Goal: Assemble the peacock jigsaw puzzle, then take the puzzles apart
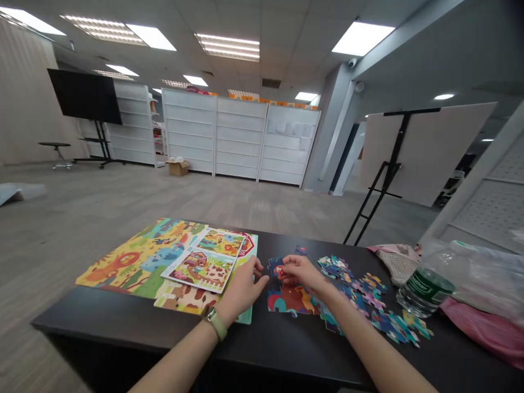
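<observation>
My right hand (302,274) is over the upper left part of a partly joined jigsaw puzzle (286,297), its fingertips closed on a small puzzle piece with a red patch (280,271). Whether that piece is lifted or lies flat, I cannot tell. Just left of the puzzle is my left hand (244,284), with a watch on its wrist. Its fingers are bent, thumb and forefinger apart, with nothing visible between them. Loose puzzle pieces (372,297) lie heaped to the right of my right hand. One dark piece (301,250) rests beyond it.
A finished-looking animal picture (135,262) and a printed picture sheet (210,259) cover the table's left side. At the right stand a water bottle (429,281) and a pink bag (478,327) with clear plastic. An easel board (421,147) stands past the dark table (143,322).
</observation>
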